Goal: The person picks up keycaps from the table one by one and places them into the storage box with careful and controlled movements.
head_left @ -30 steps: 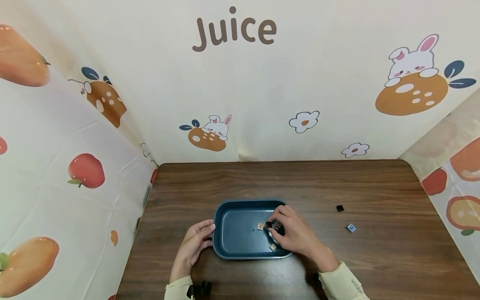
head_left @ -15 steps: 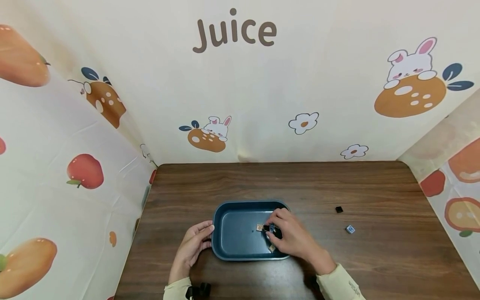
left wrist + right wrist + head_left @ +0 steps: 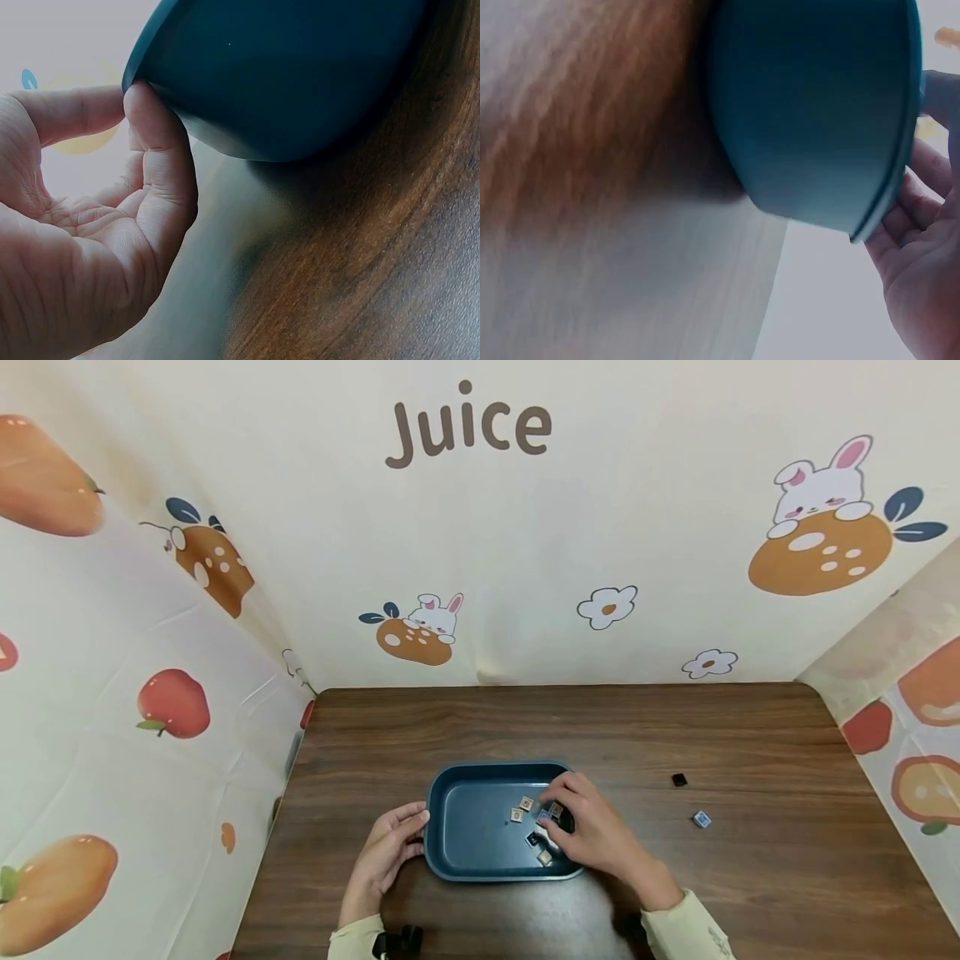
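Note:
My left hand [image 3: 386,847] pinches the left rim of a dark blue tray [image 3: 480,868]; the left wrist view has the thumb and fingertips at the tray's edge [image 3: 133,64]. Over the tray's right part is my right hand [image 3: 588,827], thumb and index finger bent and apart above small square tiles. A tan tile [image 3: 517,815] and another tan tile [image 3: 527,804] lie left of its fingertips. Just below are a black tile [image 3: 532,839] and a pale tile [image 3: 545,857]. A blue tile [image 3: 544,816] shows between the fingertips; the hand partly hides others. The right wrist view shows the tray's outer wall [image 3: 817,112].
On the wooden table [image 3: 750,877], right of the tray, lie a black tile [image 3: 678,780] and a blue-and-white tile [image 3: 702,819]. Printed cloth walls [image 3: 510,543] stand at the back and both sides.
My right hand has let go of a dark tile and lifted back to the right. A second tan tile now shows beside the first. My left hand stays on the rim.

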`<state>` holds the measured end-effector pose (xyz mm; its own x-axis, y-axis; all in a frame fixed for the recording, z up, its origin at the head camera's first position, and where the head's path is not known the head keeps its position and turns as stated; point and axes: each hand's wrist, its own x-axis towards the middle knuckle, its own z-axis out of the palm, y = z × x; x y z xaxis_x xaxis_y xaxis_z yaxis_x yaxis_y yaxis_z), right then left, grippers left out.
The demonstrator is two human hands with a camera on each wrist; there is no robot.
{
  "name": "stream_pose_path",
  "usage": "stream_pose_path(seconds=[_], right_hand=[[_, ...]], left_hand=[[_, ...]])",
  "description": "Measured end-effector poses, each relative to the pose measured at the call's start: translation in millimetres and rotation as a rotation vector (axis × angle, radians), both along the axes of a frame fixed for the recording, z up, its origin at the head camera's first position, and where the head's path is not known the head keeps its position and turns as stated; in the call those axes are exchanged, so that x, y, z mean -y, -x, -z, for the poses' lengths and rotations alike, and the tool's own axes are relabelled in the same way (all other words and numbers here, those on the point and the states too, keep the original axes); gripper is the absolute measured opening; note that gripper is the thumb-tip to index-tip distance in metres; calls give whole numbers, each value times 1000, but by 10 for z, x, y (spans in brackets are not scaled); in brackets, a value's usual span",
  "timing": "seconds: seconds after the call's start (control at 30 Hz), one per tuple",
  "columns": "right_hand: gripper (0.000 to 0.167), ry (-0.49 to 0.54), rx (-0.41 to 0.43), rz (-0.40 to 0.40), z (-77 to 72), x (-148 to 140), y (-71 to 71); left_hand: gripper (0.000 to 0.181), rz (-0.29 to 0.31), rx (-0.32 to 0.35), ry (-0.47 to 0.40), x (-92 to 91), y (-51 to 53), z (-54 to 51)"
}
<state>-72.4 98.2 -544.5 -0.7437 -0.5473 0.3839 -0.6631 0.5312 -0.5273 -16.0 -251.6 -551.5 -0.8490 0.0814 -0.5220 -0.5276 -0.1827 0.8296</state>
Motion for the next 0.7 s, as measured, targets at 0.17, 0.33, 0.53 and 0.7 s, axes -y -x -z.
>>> stream_pose_path(seconds=[0.17, 0.33, 0.53, 0.7], right_hand=[[25, 15, -10, 67, -62, -112, 21], [26, 19, 2, 118, -112, -236, 38], [28, 14, -1, 173, -149, -380, 43], [29, 19, 15, 225, -179, -503, 48]], left_hand=[[41, 7, -2, -3, 3, 4, 0], [40, 14, -8, -4, -2, 9, 9], [33, 18, -14, -14, -2, 14, 30], [34, 12, -11, -11, -2, 7, 35]])
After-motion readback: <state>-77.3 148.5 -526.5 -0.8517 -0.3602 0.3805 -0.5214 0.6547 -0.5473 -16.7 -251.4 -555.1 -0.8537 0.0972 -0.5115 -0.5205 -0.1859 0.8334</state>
